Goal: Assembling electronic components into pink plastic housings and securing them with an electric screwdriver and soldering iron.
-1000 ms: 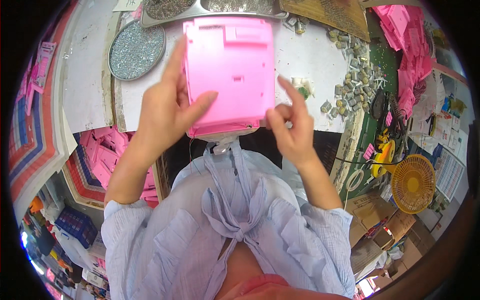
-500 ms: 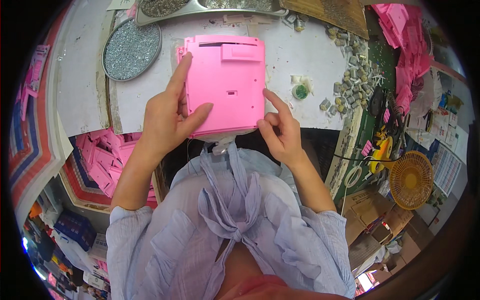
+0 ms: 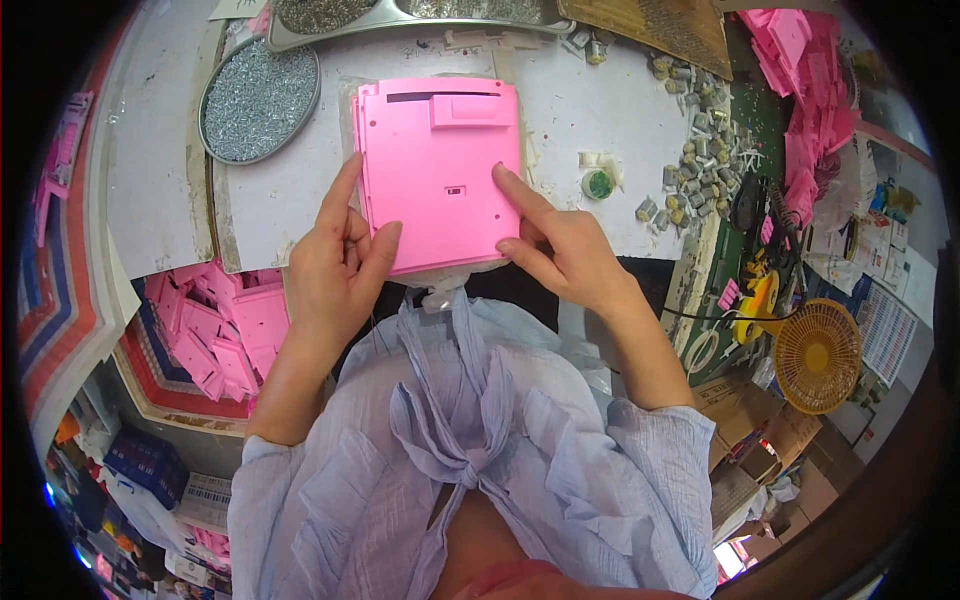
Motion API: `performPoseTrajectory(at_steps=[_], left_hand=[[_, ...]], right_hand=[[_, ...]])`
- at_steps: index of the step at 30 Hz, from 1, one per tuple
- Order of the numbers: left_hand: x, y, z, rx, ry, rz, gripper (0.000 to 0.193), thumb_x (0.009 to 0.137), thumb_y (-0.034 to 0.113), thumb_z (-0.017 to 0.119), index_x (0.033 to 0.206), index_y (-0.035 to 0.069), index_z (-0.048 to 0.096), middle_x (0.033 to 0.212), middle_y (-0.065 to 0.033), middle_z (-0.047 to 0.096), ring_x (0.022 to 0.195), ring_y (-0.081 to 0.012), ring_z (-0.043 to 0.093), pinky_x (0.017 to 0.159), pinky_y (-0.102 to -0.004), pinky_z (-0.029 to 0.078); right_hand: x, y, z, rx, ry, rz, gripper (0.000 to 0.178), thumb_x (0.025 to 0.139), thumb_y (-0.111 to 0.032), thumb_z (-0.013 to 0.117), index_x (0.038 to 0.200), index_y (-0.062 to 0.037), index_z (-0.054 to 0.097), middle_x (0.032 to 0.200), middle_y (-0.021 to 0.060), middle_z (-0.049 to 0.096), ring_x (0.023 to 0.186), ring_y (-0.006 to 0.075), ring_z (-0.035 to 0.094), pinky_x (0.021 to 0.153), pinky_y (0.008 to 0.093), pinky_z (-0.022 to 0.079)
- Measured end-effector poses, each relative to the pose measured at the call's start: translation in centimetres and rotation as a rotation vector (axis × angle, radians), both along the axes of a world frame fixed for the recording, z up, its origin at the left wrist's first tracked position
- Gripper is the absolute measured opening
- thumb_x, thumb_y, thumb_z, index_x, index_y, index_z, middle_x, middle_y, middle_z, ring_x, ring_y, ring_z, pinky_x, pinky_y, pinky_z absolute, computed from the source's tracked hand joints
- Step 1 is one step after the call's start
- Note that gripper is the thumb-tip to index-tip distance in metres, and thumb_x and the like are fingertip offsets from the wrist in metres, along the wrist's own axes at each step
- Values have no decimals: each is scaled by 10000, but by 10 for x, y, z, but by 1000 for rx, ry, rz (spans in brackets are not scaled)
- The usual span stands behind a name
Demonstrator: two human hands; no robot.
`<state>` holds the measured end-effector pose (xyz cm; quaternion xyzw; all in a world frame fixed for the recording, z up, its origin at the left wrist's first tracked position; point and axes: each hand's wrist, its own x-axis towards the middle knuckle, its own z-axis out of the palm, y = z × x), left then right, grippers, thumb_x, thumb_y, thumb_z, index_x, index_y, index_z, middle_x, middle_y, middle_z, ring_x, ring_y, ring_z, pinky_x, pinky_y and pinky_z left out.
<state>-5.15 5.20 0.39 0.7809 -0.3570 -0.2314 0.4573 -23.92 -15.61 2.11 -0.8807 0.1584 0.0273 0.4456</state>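
Note:
A flat, squarish pink plastic housing [image 3: 430,180] lies at the front of the white worktop, with a long slot and a raised block near its far edge. Small holes and a small rectangular opening also show in its face. My left hand [image 3: 335,255] grips the near left part, index finger along the left edge and thumb on the near left corner area. At the right edge, my right hand [image 3: 570,245] has its index finger and thumb on the housing, the other fingers curled. The undersides of both grips are hidden.
A round tray of small silvery metal parts [image 3: 260,100] stands at the far left. Several small motors [image 3: 700,180] lie scattered at the right, near a small round green item [image 3: 597,183]. Pink parts [image 3: 225,335] fill a bin at my left; an orange fan [image 3: 818,355] is at far right.
The housing has shifted slightly left and toward me. My right index finger has moved from its right edge onto its face. My left index finger has slid nearer along the left edge.

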Motion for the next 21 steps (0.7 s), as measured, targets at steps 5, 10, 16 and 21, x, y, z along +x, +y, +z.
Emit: performPoseTrajectory(at_steps=[5, 10, 16, 21], left_hand=[[-3, 3, -17, -196, 259, 54, 679, 920, 21, 719, 1540, -4, 444, 668, 66, 427, 599, -26, 410, 563, -189, 355], [-6, 7, -12, -124, 177, 66, 634, 919, 22, 720, 1510, -7, 491, 666, 69, 441, 602, -16, 409, 558, -188, 352], [-7, 16, -24, 3, 60, 96, 571, 924, 79, 741, 1468, 35, 575, 615, 47, 410, 558, -36, 392, 534, -215, 360], [-4, 16, -24, 3, 46, 66, 557, 932, 117, 744, 1466, 73, 592, 613, 46, 386, 552, -49, 373, 526, -229, 348]], right_hand=[[-5, 4, -5, 218, -21, -114, 760, 955, -162, 704, 1613, -61, 338, 630, 97, 536, 579, 161, 513, 635, 279, 435], [0, -1, -2, 91, 34, -26, 772, 965, -224, 712, 1622, -87, 330, 610, 96, 545, 549, 212, 534, 611, 319, 453], [9, 6, 23, -374, 284, 147, 774, 1016, -447, 609, 1646, -154, 270, 540, 132, 556, 511, 358, 606, 550, 455, 497], [14, 2, 36, -471, 330, 190, 752, 1018, -469, 587, 1635, -156, 292, 543, 132, 580, 528, 373, 631, 548, 477, 511]])
